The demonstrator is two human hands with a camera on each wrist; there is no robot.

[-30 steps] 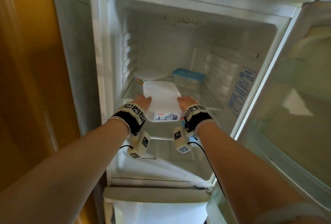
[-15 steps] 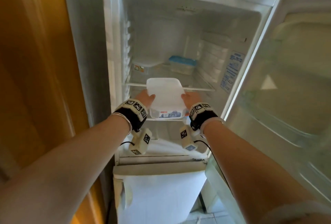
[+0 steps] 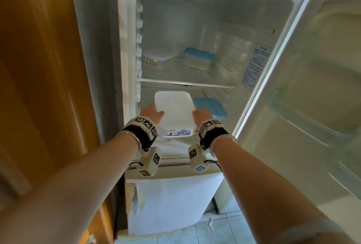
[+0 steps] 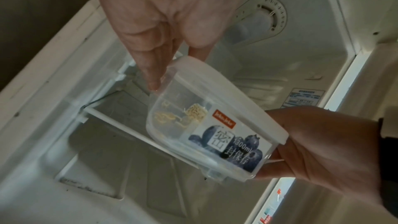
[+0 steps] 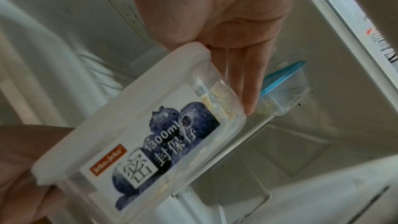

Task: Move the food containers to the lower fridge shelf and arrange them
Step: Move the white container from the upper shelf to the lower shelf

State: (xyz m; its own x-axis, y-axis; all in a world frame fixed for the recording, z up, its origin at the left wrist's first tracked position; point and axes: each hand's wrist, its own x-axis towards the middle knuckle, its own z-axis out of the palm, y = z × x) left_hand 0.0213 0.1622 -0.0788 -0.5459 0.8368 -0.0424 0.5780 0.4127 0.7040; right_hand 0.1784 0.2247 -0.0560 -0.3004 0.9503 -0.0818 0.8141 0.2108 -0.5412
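At fridge front, lower level: fingers of left hand lie straight along one side of a clear food container w/ white lid, thumb on lid edge; right hand mirrors it on the opp. side, fingers straight against the wall. Container w/ blueberry label is held level just above lower fridge shelf. Just beside it, right, sits a blue-lidded container. Upper shelf carries two more tubs at back. Fridge door stands open, right.
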